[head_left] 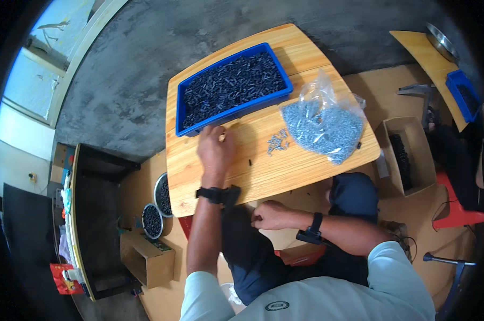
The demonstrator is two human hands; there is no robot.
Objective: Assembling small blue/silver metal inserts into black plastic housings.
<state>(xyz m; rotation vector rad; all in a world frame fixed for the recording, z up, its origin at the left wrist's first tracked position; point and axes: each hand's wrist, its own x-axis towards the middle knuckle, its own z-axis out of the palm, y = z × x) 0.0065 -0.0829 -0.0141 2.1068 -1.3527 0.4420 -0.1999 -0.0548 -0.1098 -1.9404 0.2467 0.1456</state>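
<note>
My left hand (215, 150) is on the wooden table (194, 176), fingers curled, just in front of the blue tray (236, 113) full of small black pieces (234, 83). What its fingers hold, if anything, I cannot make out. My right hand (274, 215) is closed above my lap, just off the table's near edge, and its fingertips hide anything in them. A clear plastic bag (323, 128) of small silvery-blue screw-like parts stands open at the table's right side. Beside it lies a small loose pile of the same parts (278, 142). One small black piece (250, 162) lies alone near the middle.
Two metal bowls (152, 220) of black pieces stand on the floor at left, by an open cardboard box (148, 259). At right are another cardboard box (413, 152) with black pieces, a red stool (456, 206), and a person beside a second table (426, 61).
</note>
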